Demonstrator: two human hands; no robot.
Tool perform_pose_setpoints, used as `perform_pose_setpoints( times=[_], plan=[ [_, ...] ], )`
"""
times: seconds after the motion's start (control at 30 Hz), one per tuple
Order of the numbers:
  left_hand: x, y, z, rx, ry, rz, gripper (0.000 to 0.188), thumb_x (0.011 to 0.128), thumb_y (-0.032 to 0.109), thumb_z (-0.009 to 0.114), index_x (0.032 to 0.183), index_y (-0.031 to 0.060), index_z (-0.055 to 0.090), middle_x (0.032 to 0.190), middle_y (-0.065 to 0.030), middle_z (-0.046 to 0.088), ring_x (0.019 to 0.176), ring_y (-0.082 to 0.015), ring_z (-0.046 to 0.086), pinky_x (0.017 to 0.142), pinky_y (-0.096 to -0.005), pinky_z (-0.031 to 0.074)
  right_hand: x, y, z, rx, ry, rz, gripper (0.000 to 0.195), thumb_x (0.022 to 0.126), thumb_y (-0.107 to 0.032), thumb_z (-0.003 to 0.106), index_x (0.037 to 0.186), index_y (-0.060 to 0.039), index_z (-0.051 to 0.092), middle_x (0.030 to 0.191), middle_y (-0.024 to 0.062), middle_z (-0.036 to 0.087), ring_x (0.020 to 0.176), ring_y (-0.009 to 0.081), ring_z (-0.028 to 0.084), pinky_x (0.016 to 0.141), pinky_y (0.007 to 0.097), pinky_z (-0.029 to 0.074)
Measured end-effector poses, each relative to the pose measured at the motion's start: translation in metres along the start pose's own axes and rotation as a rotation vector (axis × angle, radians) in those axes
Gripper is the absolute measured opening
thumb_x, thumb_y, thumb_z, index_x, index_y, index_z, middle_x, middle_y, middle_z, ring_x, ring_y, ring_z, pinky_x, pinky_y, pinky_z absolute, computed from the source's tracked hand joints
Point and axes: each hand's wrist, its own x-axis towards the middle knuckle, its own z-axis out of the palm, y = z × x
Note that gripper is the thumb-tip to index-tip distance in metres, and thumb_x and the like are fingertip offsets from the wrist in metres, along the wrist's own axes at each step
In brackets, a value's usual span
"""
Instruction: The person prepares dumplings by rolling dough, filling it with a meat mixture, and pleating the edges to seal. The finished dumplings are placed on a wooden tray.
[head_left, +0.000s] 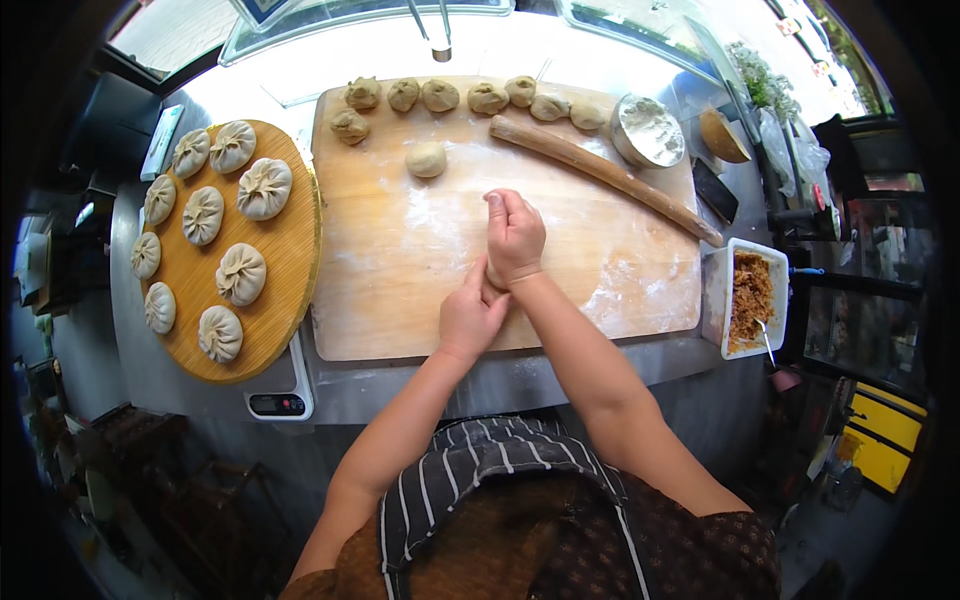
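Over the floured wooden board (367, 300), my left hand (469, 319) and my right hand (517, 236) meet around a piece of dough (495, 276). Only a pale sliver of it shows between them; the rest is hidden. The right hand lies over the dough with its fingers curled, while the left cups its near side. A smooth dough ball (426, 160) sits alone farther up the board. Along the back edge are several rough dough lumps (439, 95). A wooden rolling pin (600, 176) lies slantwise to the right of my hands.
At the left, a round bamboo board (289, 262) carries several pleated buns (241, 274), above a digital scale (277, 405). A flour bowl (649, 131) stands at the back right, near a phone (714, 190). A white tub (718, 300) holds filling (750, 296) and a spoon.
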Motion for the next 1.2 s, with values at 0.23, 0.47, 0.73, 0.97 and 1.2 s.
perform_pose_setpoints(
  times=[0.23, 0.47, 0.73, 0.97, 1.2],
  plan=[
    [0.002, -0.003, -0.001, 0.25, 0.022, 0.203, 0.077, 0.078, 0.018, 0.078, 0.147, 0.0091, 0.044, 0.074, -0.0105, 0.068, 0.065, -0.0289, 0.067, 0.062, -0.039, 0.054, -0.013, 0.0, -0.002, 0.188, -0.102, 0.09, 0.023, 0.099, -0.025, 0.055, 0.094, -0.0071, 0.069, 0.081, 0.0167, 0.07, 0.075, 0.0312, 0.068, 0.066, 0.036, 0.052],
    [0.001, 0.001, -0.004, 0.015, 0.041, 0.059, 0.064, 0.075, 0.016, 0.077, 0.136, 0.0103, 0.058, 0.08, -0.0131, 0.071, 0.067, -0.0281, 0.069, 0.063, -0.0395, 0.054, -0.012, 0.001, -0.004, 0.184, -0.095, 0.134, 0.021, 0.1, -0.025, 0.055, 0.096, -0.0077, 0.067, 0.083, 0.0155, 0.071, 0.077, 0.0332, 0.068, 0.065, 0.0383, 0.052],
    [0.002, 0.0, -0.006, -0.017, -0.007, -0.002, 0.049, 0.08, 0.011, 0.07, 0.126, 0.0037, 0.057, 0.073, -0.0127, 0.068, 0.066, -0.0349, 0.066, 0.062, -0.0439, 0.053, -0.01, 0.003, -0.001, 0.099, -0.054, 0.059, 0.026, 0.099, -0.027, 0.056, 0.088, -0.0075, 0.069, 0.076, 0.0146, 0.069, 0.07, 0.0309, 0.067, 0.062, 0.0375, 0.05],
    [-0.001, 0.001, -0.007, 0.088, -0.048, 0.069, 0.057, 0.08, 0.014, 0.071, 0.133, 0.0046, 0.053, 0.071, -0.012, 0.067, 0.063, -0.0318, 0.066, 0.06, -0.0416, 0.052, -0.011, 0.009, 0.003, 0.13, -0.041, -0.102, 0.021, 0.098, -0.024, 0.058, 0.089, -0.0081, 0.068, 0.071, 0.0138, 0.067, 0.066, 0.0312, 0.066, 0.061, 0.0377, 0.05],
    [0.0, 0.01, -0.005, 0.173, -0.012, 0.078, 0.039, 0.08, 0.016, 0.072, 0.117, 0.0084, 0.065, 0.082, -0.0161, 0.071, 0.075, -0.0362, 0.069, 0.068, -0.0441, 0.054, -0.013, -0.002, -0.001, 0.351, -0.114, 0.093, 0.018, 0.096, -0.017, 0.058, 0.09, -0.0082, 0.072, 0.076, 0.012, 0.068, 0.065, 0.0203, 0.063, 0.064, 0.0328, 0.052]
  ],
)
